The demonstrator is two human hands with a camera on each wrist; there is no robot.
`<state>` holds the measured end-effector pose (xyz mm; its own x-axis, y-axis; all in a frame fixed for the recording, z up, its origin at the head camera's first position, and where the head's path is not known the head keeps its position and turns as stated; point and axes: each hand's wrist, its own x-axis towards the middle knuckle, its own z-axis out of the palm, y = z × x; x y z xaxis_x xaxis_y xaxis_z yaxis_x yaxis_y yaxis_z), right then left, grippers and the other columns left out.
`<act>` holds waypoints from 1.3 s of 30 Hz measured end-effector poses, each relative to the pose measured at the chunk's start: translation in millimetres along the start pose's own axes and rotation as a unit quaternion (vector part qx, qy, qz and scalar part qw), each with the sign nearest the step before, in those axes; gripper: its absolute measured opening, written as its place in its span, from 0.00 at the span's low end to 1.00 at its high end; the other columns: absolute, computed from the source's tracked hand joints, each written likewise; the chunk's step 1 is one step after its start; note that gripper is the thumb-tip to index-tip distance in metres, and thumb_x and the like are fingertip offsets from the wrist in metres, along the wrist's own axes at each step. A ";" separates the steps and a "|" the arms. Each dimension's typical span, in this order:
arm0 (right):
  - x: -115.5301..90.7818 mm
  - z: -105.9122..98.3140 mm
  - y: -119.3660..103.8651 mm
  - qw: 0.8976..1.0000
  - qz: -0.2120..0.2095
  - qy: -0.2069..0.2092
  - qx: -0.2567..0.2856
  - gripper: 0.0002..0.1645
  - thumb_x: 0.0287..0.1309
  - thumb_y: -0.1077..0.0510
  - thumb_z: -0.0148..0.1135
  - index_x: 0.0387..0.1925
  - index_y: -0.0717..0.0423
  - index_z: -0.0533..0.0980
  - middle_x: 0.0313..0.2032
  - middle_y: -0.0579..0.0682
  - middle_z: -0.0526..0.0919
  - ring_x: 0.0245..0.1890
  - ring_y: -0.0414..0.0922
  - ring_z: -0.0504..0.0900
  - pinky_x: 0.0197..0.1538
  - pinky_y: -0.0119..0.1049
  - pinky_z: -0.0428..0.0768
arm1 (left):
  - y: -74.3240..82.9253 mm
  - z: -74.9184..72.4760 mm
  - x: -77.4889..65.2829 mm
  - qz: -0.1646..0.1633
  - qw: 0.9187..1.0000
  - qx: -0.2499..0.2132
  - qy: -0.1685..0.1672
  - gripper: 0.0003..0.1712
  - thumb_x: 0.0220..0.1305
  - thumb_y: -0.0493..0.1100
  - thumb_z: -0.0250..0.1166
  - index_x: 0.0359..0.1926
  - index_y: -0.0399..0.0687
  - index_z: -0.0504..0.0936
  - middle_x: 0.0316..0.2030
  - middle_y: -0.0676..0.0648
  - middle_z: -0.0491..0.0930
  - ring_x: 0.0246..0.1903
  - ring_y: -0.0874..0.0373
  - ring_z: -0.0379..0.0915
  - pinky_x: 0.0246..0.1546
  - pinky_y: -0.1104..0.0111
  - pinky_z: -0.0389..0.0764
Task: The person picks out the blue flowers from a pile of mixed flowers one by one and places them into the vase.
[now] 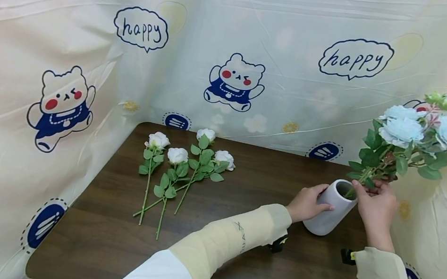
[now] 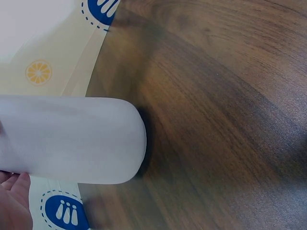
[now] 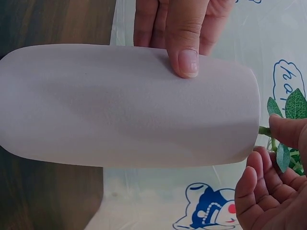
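Observation:
A smooth white vase (image 1: 327, 216) stands at the right of the table, its round mouth facing up. My left hand (image 1: 307, 203) grips it from the left, with the thumb (image 3: 188, 62) across its wall in the right wrist view. At the rim, my right hand (image 1: 380, 207) pinches the stems of an artificial bouquet with pale blue blooms (image 1: 402, 129) and green leaves. The lower stem (image 3: 264, 130) goes into the vase mouth; how deep it sits inside is hidden. In the left wrist view, the vase's rounded base (image 2: 120, 143) meets the table.
Several white artificial roses (image 1: 178, 156) with leafy green stems lie on the left half of the dark wooden table (image 1: 106, 242), some stems crossing. A printed curtain (image 1: 289, 34) with bears and "happy" bubbles hangs behind and along both sides, close to the bouquet.

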<state>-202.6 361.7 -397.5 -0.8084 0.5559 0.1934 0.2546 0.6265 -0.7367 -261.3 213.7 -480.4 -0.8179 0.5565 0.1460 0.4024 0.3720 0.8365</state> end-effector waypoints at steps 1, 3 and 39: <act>0.0 0.1 0.3 1.000 0.002 -0.001 0.001 0.36 0.61 0.42 0.62 0.56 0.68 0.71 0.46 0.63 0.79 0.36 0.45 0.75 0.24 0.18 0.69 | -0.2 0.0 0.0 0.000 1.000 -0.001 0.000 0.35 0.62 0.51 0.68 0.67 0.53 0.68 0.60 0.55 0.74 0.55 0.67 0.72 0.52 0.71 0.76; 0.0 0.5 0.8 1.000 0.005 -0.001 0.003 0.36 0.61 0.42 0.62 0.57 0.68 0.70 0.47 0.64 0.79 0.38 0.47 0.75 0.25 0.18 0.68 | -0.5 0.1 0.1 -0.001 1.000 -0.001 0.000 0.35 0.61 0.51 0.68 0.67 0.52 0.68 0.61 0.55 0.74 0.55 0.67 0.72 0.52 0.71 0.76; -8.6 2.5 9.4 0.998 -0.064 0.012 0.006 0.33 0.60 0.46 0.66 0.56 0.67 0.72 0.46 0.66 0.80 0.40 0.55 0.79 0.27 0.19 0.69 | 0.4 -2.9 -2.6 0.013 1.000 0.005 0.002 0.34 0.63 0.50 0.67 0.67 0.49 0.69 0.61 0.53 0.74 0.55 0.67 0.72 0.51 0.74 0.75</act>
<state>-194.6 361.4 -407.7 -0.8203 0.4859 0.3016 0.1447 0.6865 -0.7126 -260.2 210.3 -478.9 -0.8087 0.5629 0.1707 0.4283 0.3647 0.8268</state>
